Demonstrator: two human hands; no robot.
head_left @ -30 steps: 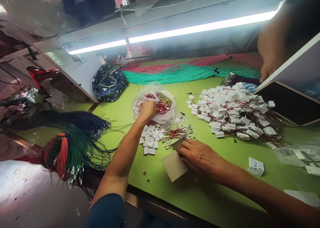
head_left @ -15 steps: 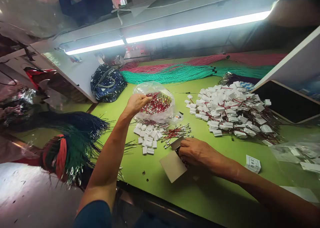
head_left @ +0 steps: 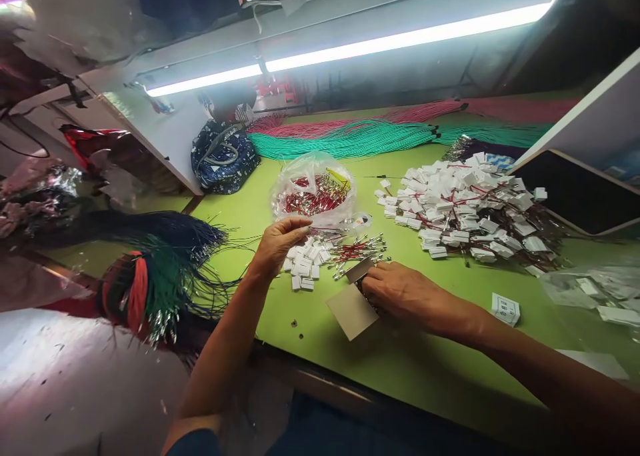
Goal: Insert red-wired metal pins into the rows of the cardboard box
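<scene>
My left hand (head_left: 284, 241) is closed in a pinch just in front of a clear plastic bag (head_left: 277, 199) of short red wires (head_left: 315, 199) with metal ends. What its fingertips hold is too small to make out. Below those fingers lies a small pile of white plastic connector housings (head_left: 303, 263), and to its right a loose bunch of red wires (head_left: 357, 249) with metal terminals. My right hand (head_left: 403, 293) is closed at the dark edge of a small block with a flat beige plate (head_left: 353, 313). Its curled fingers hide whatever they grip.
A large heap of white connectors on red wires (head_left: 465, 209) lies at the right, near a dark tablet-like panel (head_left: 580, 193). Green cables (head_left: 345, 139) stretch across the back beside a patterned blue bag (head_left: 225, 156). Dark wire bundles (head_left: 170, 269) hang over the left edge.
My left hand has moved from the bag of red wires down and toward me, to above the white housings. My right hand stays at the block. The view has shifted slightly.
</scene>
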